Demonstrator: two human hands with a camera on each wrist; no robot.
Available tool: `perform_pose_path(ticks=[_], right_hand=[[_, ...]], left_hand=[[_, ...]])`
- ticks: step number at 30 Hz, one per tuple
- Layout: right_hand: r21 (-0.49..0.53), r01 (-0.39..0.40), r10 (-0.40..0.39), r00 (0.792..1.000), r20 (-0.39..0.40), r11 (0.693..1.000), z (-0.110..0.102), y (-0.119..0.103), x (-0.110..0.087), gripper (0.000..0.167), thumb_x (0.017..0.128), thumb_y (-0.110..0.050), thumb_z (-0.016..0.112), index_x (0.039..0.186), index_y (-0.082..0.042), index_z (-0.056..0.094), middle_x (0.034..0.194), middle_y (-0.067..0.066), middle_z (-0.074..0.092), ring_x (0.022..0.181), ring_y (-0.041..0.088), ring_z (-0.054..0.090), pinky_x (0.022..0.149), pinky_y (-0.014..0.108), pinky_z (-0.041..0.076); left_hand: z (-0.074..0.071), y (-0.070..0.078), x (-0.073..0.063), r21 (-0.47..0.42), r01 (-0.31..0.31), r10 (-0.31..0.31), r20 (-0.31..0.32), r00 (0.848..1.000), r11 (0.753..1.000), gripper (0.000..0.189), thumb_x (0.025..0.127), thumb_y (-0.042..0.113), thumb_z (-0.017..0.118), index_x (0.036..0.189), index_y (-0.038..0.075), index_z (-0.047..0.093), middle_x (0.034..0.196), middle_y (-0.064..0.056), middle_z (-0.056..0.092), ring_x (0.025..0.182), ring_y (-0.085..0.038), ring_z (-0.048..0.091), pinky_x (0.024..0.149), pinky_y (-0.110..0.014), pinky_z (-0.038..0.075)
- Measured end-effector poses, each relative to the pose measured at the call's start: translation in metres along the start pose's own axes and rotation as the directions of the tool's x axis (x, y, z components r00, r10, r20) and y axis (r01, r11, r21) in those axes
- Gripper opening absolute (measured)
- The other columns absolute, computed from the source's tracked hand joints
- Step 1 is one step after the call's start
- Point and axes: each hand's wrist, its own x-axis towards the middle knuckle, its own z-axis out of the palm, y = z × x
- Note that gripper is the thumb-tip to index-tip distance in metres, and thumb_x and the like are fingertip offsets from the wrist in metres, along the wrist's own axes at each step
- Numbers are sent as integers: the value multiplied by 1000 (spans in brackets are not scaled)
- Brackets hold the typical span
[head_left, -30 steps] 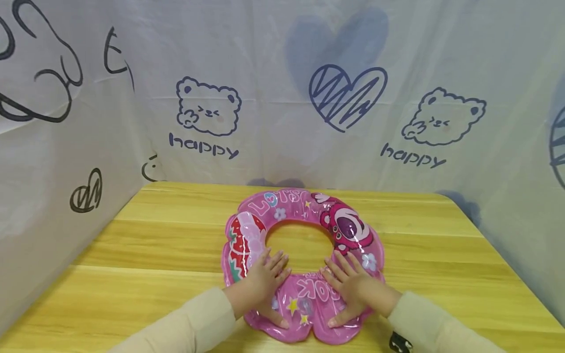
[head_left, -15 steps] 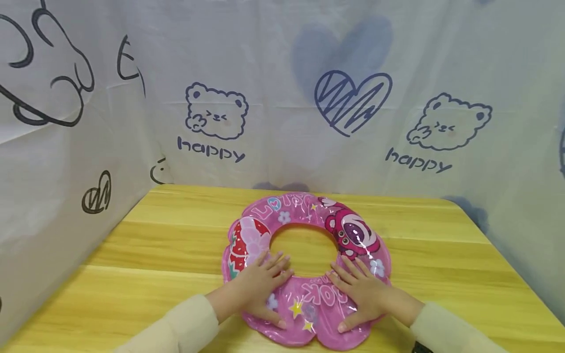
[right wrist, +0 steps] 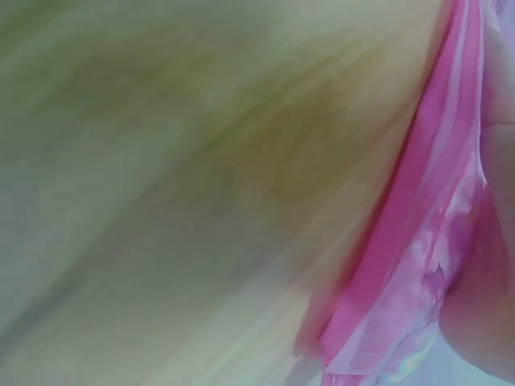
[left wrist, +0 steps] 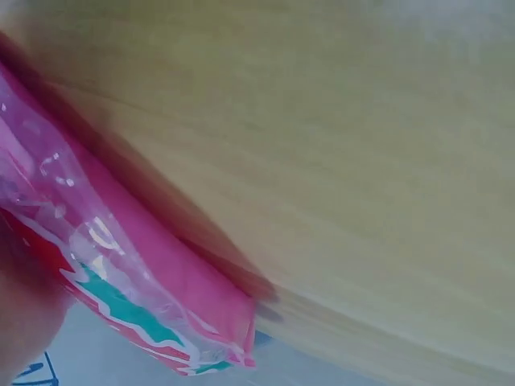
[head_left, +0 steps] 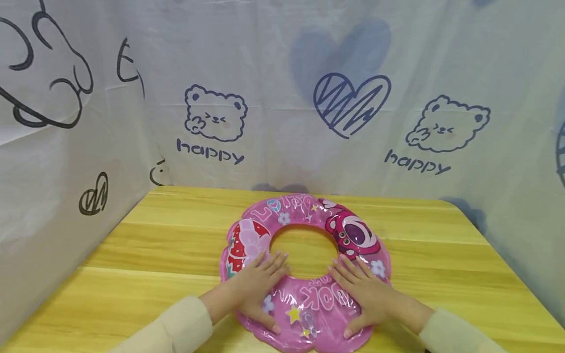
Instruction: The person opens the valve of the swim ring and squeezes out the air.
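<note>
A pink inflatable swim ring (head_left: 326, 321) with a scalloped edge lies flat on the wooden table, printed with strawberries, a bear, stars and letters. My left hand (head_left: 258, 289) rests on its front left part, fingers straight and spread toward the hole, thumb pointing inward. On the front right part lies my right hand (head_left: 368, 296), its fingers likewise extended, thumb near the front edge. The left wrist view shows the ring's strawberry side (left wrist: 121, 297) beside the hand; in the right wrist view its pink side (right wrist: 402, 233) runs along the hand. Both palms are hidden.
The yellow wood-grain table (head_left: 154, 245) extends around the ring. A white cloth (head_left: 273, 147) with bear and heart drawings and the word happy stands along the back and sides.
My hands have spread slightly farther apart on the ring, and its front crease looks flatter. The head view has shifted a little. The ring stays flat on the table.
</note>
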Motion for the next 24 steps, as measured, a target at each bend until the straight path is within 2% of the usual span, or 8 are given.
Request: perform_pose_path(ticks=[1,5,8,10,12,15,19,24], right_hand=[[-29,15,-15,1000,-27,999,1,0,0,117,64,-82,49,143,1,28,145,27,33,141,17,-21,108,26,-28],[-110,59,-71,991,-110,992,-3,-2,0,113,65,-82,49,141,1,33,144,25,36,144,21,-13,113,30,-22],[-41,57,-61,992,-106,998,-9,-8,0,110,68,-78,52,141,2,33,148,21,31,144,17,-14,114,25,-18],[51,39,-34,996,-86,998,-12,-14,1,109,70,-75,53,143,2,28,151,20,25,144,12,-15,113,19,-16],[140,17,-8,998,-61,990,-13,-20,2,107,73,-72,54,145,1,23,153,20,21,145,14,-11,111,13,-15],[226,-21,26,999,-23,974,-10,-29,5,105,77,-70,52,147,0,18,154,19,17,145,24,2,109,9,-13],[258,-67,64,998,18,964,-3,-36,9,101,81,-69,48,148,-1,15,156,16,13,143,33,12,108,9,-15],[239,-65,67,998,3,969,6,-38,10,95,85,-66,44,147,-1,16,156,16,13,142,34,15,110,12,-16]], left_hand=[[0,0,0,-7,2,-2,-17,1000,1000,118,63,86,49,146,7,24,155,-18,14,143,-32,14,116,-49,15],[-4,-1,-3,-20,-4,3,-66,998,1000,116,64,84,50,145,4,27,154,-19,15,143,-34,15,116,-50,14],[-8,1,-5,-73,-20,14,-86,996,997,111,68,80,52,145,3,28,154,-18,16,143,-34,16,115,-51,15],[-11,4,-6,-150,-28,14,-94,996,988,108,70,76,54,145,2,27,154,-18,17,143,-34,16,115,-50,15],[-11,9,-6,-230,-38,14,-106,994,972,107,72,73,55,145,0,26,154,-18,17,143,-34,16,115,-50,15],[-7,18,-5,-290,-43,4,-132,991,956,105,74,71,54,145,-1,24,154,-18,17,143,-33,16,115,-50,15],[3,27,-5,-279,-8,-38,-161,986,960,106,74,74,51,146,0,23,155,-18,15,143,-33,14,115,-50,15],[14,31,-3,-292,36,-89,-171,981,956,107,74,75,49,146,0,21,155,-19,13,143,-34,12,116,-49,13]])
